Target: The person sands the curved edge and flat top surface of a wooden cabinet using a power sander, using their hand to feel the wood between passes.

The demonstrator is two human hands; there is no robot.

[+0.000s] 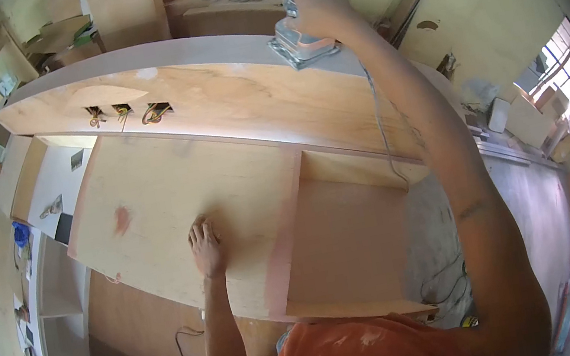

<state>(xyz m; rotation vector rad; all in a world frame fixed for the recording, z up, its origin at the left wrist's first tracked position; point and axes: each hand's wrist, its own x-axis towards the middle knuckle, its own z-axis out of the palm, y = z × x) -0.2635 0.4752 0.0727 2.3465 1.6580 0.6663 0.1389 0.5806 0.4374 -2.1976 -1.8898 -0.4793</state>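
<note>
My right hand (pixel 314 10) is wrapped round the top of a grey power sander (pixel 300 45), whose flat base rests on the grey top edge of a long curved wooden panel (pixel 239 84). A thin cord hangs from the sander down past the panel. Lower and to the left, my left hand (pixel 206 245) leans on a pale plywood board (pixel 153 200), fingers bent against its surface. Nothing shows between those fingers. A reddish smear marks the board left of this hand.
Three cut-outs with loose wires (pixel 157 112) are in the panel's left part. An open compartment (pixel 347 235) lies right of the board. White shelving (pixel 59 291) stands at the left. Wooden pieces stand behind the panel, and a cable (pixel 181 346) lies at lower left.
</note>
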